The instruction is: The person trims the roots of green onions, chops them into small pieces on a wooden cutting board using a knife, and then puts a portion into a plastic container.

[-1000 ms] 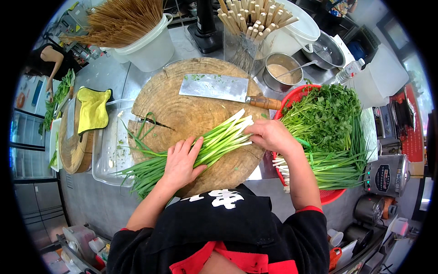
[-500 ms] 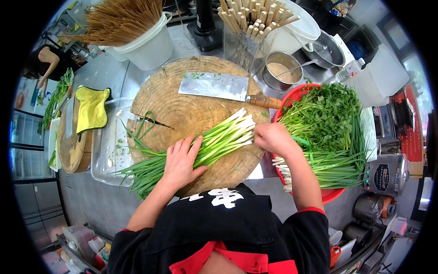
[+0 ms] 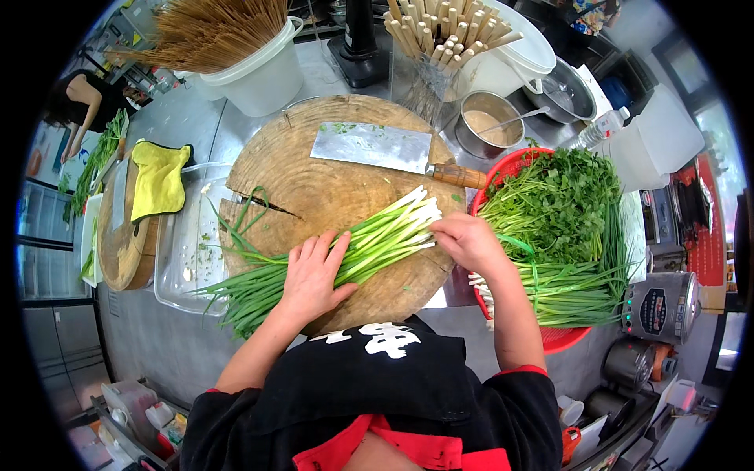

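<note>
A bunch of spring onions (image 3: 373, 235) lies slantwise across a round wooden chopping block (image 3: 314, 188), white ends to the right and green tops to the lower left. My left hand (image 3: 316, 275) rests flat over the middle of the bunch, its thumb apart from the fingers. At the white ends, my right hand (image 3: 465, 242) is closed, thumb and fingertips pinched against the root ends. Beyond the bunch a cleaver (image 3: 371, 147) lies flat on the block, its wooden handle toward the right and green bits on its blade.
A red basket (image 3: 567, 339) at the right holds coriander (image 3: 550, 188) and more spring onions (image 3: 577, 294). Behind the block stand a steel pot (image 3: 488, 141) with a spoon and a white bucket (image 3: 263, 82) of skewers. Left are a clear tray (image 3: 169, 279) and a yellow cloth (image 3: 159, 179).
My right hand has shifted slightly left, and its fingertips now touch the white ends. The left hand stays on the bunch. The camera's view has moved a little.
</note>
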The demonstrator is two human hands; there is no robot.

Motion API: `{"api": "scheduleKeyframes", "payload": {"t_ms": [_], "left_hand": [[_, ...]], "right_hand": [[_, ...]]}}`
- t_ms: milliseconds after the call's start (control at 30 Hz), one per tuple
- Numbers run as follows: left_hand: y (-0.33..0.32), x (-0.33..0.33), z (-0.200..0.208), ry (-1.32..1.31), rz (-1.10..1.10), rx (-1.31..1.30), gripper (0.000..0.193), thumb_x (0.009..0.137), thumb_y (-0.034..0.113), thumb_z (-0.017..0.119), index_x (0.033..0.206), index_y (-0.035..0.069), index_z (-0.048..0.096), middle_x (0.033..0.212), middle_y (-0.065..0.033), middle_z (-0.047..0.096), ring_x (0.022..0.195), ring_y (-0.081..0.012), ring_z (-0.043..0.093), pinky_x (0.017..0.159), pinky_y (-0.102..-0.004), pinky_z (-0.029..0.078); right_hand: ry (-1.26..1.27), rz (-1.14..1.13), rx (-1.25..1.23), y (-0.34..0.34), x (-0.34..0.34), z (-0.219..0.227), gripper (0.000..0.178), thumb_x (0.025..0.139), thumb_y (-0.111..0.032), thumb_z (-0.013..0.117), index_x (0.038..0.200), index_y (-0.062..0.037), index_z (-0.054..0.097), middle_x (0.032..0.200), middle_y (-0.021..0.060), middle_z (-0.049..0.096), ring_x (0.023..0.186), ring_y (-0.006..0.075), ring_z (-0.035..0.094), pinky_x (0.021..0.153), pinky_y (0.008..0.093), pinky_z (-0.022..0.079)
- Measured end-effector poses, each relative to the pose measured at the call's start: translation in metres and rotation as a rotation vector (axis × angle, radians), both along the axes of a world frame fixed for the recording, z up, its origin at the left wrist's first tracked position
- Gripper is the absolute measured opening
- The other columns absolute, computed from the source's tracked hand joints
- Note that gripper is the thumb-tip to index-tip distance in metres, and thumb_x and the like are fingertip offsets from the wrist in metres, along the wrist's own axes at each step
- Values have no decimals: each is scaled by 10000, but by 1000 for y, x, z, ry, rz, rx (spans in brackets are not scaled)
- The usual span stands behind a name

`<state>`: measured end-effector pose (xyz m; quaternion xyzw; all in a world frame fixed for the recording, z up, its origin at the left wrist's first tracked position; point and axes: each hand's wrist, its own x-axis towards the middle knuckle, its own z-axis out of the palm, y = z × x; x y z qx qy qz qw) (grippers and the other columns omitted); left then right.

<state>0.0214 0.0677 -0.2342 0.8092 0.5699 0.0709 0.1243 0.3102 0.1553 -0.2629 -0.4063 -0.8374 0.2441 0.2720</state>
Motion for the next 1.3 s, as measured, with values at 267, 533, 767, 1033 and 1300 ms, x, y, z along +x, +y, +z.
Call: {"api": "scheduleKeyframes", "payload": {"t_ms": [267, 533, 767, 1033, 1300], "left_hand": [[-4, 1, -4, -12, 5, 40, 896, 634, 329, 807, 1374, 44, 390, 1316, -161, 428, 1171, -342, 430, 968, -455, 334], [-5, 3, -4, -13, 10, 63, 915, 624, 341, 813, 1373, 38, 385, 1314, -162, 426, 1160, -340, 432, 965, -458, 330], [-8, 2, -9, 1, 7, 87, 902, 643, 356, 800, 1377, 39, 383, 1319, -162, 423, 1160, -337, 430, 964, -460, 329], [-2, -1, 1, -157, 16, 32, 798, 693, 380, 757, 1382, 152, 425, 1319, -169, 433, 1152, -344, 445, 964, -471, 341], [-9, 11, -15, 96, -29, 269, 632, 751, 272, 709, 1345, 254, 491, 1342, -153, 434, 1121, -354, 458, 943, -500, 352]], "right_hand": [[-261, 76, 28, 5, -17, 11, 96, 794, -142, 601, 831, -66, 647, 793, 109, 632, 761, 304, 626, 656, 405, 511], [-348, 104, 59, 7, -24, 9, 106, 774, -143, 577, 754, -47, 616, 753, 123, 634, 705, 305, 635, 623, 410, 514], [668, -444, -580, 7, 25, -4, 87, 892, -80, 576, 918, -4, 609, 740, -15, 587, 613, 47, 517, 556, 207, 431], [559, -299, -736, 4, 15, -6, 81, 896, -103, 578, 902, -27, 605, 736, -33, 563, 607, 53, 525, 562, 203, 435], [6, -542, 245, 2, 8, -28, 94, 815, -54, 562, 899, -35, 601, 850, 180, 610, 699, 369, 591, 640, 431, 488]]}}
